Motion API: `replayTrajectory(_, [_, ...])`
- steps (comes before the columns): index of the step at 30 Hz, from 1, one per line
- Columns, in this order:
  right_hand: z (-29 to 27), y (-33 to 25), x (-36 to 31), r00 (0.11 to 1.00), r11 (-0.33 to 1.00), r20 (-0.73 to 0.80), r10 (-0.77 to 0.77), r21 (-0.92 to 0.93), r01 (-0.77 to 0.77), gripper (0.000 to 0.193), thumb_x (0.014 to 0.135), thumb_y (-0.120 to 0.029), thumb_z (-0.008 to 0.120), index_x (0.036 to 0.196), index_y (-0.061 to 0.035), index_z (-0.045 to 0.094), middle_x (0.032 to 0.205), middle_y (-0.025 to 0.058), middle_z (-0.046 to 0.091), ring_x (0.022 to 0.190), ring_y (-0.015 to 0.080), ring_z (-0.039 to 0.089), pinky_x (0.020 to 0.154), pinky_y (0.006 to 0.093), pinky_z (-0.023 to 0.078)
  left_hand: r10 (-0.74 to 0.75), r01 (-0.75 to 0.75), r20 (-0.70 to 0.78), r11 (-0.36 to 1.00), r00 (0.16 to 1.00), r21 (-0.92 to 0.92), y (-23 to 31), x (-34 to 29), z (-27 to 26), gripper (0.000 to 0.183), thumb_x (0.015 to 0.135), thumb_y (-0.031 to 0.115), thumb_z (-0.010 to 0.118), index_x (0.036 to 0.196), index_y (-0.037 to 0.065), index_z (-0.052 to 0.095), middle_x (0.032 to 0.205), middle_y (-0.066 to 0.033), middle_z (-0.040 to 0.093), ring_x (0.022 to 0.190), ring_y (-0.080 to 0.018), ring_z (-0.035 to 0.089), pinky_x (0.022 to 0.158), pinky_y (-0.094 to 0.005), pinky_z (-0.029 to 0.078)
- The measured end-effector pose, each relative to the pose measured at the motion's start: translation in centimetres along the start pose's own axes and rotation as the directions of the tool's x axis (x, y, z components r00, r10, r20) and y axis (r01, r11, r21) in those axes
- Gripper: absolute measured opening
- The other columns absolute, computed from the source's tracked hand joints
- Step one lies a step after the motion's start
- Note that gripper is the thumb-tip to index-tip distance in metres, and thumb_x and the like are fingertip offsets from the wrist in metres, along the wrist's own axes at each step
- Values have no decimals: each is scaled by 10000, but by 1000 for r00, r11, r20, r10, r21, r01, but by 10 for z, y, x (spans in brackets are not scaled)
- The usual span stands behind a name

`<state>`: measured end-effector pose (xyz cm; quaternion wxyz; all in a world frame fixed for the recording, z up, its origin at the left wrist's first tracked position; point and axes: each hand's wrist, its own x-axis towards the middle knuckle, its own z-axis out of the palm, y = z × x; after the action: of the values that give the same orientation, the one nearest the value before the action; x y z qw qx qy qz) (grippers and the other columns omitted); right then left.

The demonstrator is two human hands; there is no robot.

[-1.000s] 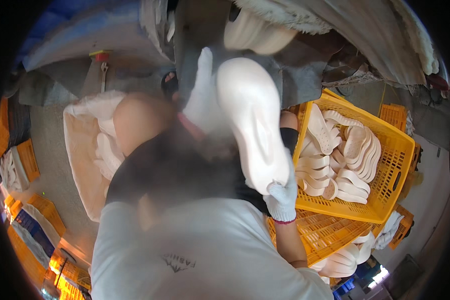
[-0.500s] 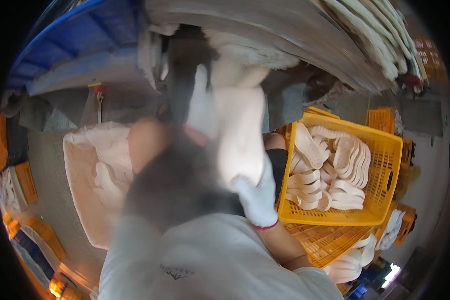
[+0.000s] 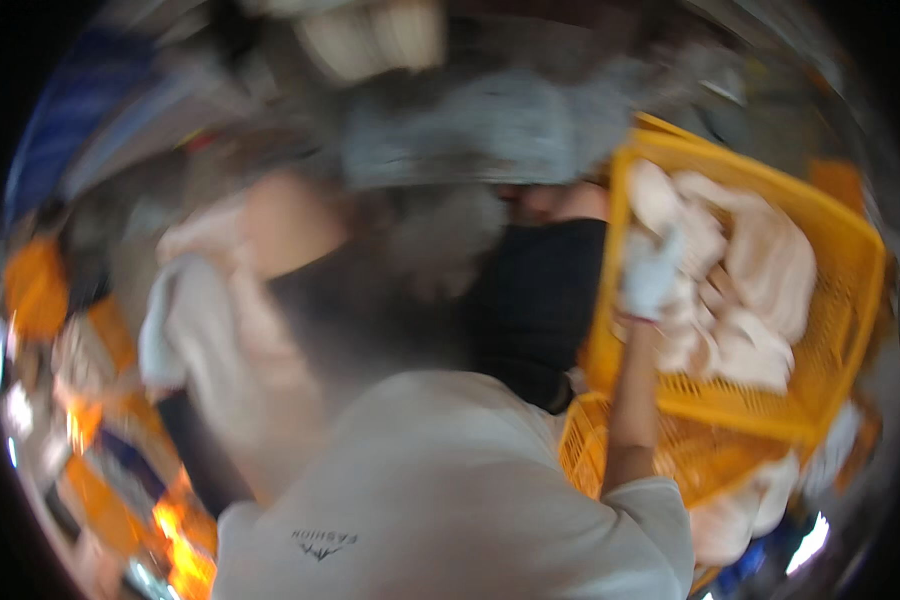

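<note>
Swung wide apart! My left hand point(image 3: 161, 330) has gone from over my lap point(image 3: 535, 290) out to nine o'clock, and my right hand point(image 3: 652, 275) has darted from the middle to three.

And the right is in! It's down inside the crate point(image 3: 842, 330), by the nine-o'clock wall, among the soles point(image 3: 775, 265). Have I closed on one? Through this blur, I can't tell. Over at nine, one loose sole point(image 3: 215, 335) lies right alongside my left hand, overlapping the bin point(image 3: 205, 228) from up here. They look to be touching, but gripped or being let go, I can't tell that either.

So, as I read it, I'm shifting soles across: one being dropped off at nine while the other hand picks at three. What does the next move call for? On the left, a clean release, sole low in the bin, fingers clear. On the right, a pinch on just one sole; they sit packed together, and a careless pull could drag a neighbour along. Down at four o'clock, a lower crate point(image 3: 715, 455) sits beneath it all.
</note>
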<state>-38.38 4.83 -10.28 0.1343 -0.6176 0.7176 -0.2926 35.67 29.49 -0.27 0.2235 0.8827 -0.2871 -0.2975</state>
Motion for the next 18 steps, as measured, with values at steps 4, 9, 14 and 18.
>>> replayTrajectory(4, [42, 175, 86, 890, 555, 443, -109, -716, 424, 610, 945, -278, 673, 1474, 9, 570, 1426, 224, 643, 1308, 358, 616, 1112, 417, 485, 234, -190, -38, 864, 972, 466, 1, -22, -30, 493, 1071, 158, 576, 1561, 113, 549, 1542, -160, 550, 1462, -278, 488, 1231, -376, 381])
replayTrajectory(9, [-33, 129, 112, 936, 875, 349, -50, -437, 210, 439, 850, 40, 567, 1255, 11, 733, 1135, 224, 749, 951, 371, 692, 894, 427, 558, 291, -367, -223, 774, 930, -517, 141, -95, 43, 426, 1061, 165, 599, 1467, 36, 585, 1363, -127, 660, 1241, -246, 650, 1099, -362, 510])
replayTrajectory(14, [-112, -102, 15, 815, 821, 212, -539, -84, 564, 327, 831, 25, 627, 1133, 5, 750, 1073, 179, 754, 986, 363, 684, 921, 462, 551, 390, 245, 555, 610, 735, -753, 286, -173, 165, 895, 1034, 174, 716, 1714, 67, 144, 1638, -95, 428, 1410, -177, 493, 1159, -354, 426])
replayTrajectory(18, [-128, -195, -46, 487, 645, 612, -624, 52, 762, 293, 848, -165, 737, 1116, -47, 742, 1169, 199, 717, 1100, 418, 644, 1017, 522, 486, 541, -7, 540, 711, 645, -703, 312, -168, 225, 569, 1045, 112, 669, 1546, -42, 447, 1440, -164, 623, 1247, -248, 655, 1021, -397, 570])
